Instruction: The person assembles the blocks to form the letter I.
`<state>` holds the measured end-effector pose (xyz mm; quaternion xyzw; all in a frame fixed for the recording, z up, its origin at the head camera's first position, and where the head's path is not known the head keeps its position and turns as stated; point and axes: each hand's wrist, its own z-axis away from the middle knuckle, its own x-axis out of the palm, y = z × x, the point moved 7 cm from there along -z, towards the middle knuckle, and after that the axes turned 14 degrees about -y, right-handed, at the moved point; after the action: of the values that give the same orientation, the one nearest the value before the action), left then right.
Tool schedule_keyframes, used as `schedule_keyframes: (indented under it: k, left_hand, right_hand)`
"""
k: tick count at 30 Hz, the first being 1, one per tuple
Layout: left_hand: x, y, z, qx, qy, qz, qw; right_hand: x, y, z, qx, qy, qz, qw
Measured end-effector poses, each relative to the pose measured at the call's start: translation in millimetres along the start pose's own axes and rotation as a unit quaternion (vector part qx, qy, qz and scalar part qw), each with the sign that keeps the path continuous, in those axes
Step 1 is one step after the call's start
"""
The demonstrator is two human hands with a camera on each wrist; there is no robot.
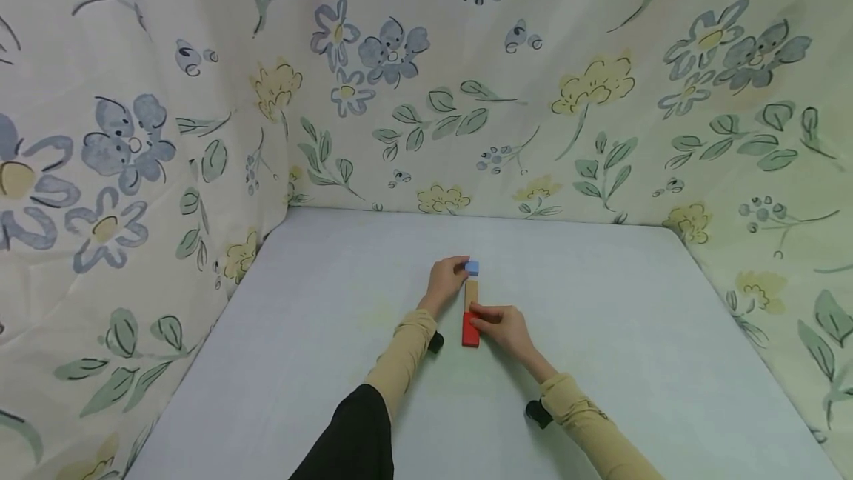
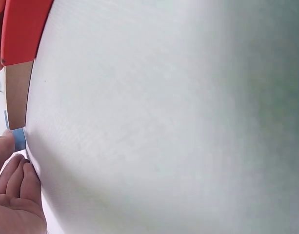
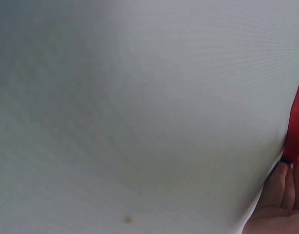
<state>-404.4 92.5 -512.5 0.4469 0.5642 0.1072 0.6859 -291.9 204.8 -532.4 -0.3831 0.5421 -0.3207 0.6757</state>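
Observation:
Three blocks form a straight line on the white table: a red block (image 1: 470,333) nearest me, a tan wooden block (image 1: 471,293) in the middle, a small blue block (image 1: 472,268) farthest away. With thumb and fingers, my left hand (image 1: 446,281) holds the blue block from its left side. My right hand (image 1: 509,327) grips the red block from the right, close to where it meets the tan one. The left wrist view has red and tan end to end, with the blue block (image 2: 18,139) at the tan end, partly hidden by the left thumb.
White cloth covers the table (image 1: 600,295). A flower-printed curtain (image 1: 426,147) hangs along its back and both sides. Dark wrist cameras stick out under each forearm, the left one (image 1: 436,343) close beside the red block.

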Motion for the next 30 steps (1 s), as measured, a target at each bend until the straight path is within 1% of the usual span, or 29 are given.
schedule_keyframes:
  k: [4,10,13,16,20,24,26,28,30]
  left_hand:
    - [-3.9,-0.2,2.0,0.002,0.004,0.006,1.0000]
    - [-8.7,0.2,4.3,-0.013,-0.019,0.008,0.9997]
    - [-12.7,1.1,6.4,-0.017,-0.030,0.012,0.9993]
    - [-16.2,2.9,7.8,-0.008,-0.043,0.019,0.9989]
    - [-21.4,10.8,10.0,0.010,-0.055,0.014,0.9983]
    - [-24.1,20.6,12.9,0.011,-0.061,0.009,0.9980]
    - [-24.5,24.4,13.9,0.013,-0.062,0.011,0.9979]
    - [-25.3,26.8,14.9,0.013,-0.057,0.003,0.9983]
    - [-27.4,26.5,16.2,0.007,-0.043,-0.011,0.9990]
  right_hand:
    - [-2,0,-2.0,-0.006,-0.001,0.007,1.0000]
    - [-7,0,-1.8,-0.005,-0.002,0.018,0.9998]
    - [-9,-4,-1.2,-0.016,-0.005,0.036,0.9992]
    - [-11,-6,-1.1,-0.028,-0.010,0.053,0.9982]
    - [-15,-9,-2.8,-0.048,-0.015,0.079,0.9956]
    - [-19,-15,-2.8,-0.067,-0.017,0.120,0.9903]
    - [-20,-18,-1.7,-0.076,-0.013,0.153,0.9852]
    - [-21,-24,-0.1,-0.090,-0.005,0.188,0.9780]
    - [-21,-31,2.4,-0.115,0.007,0.228,0.9667]
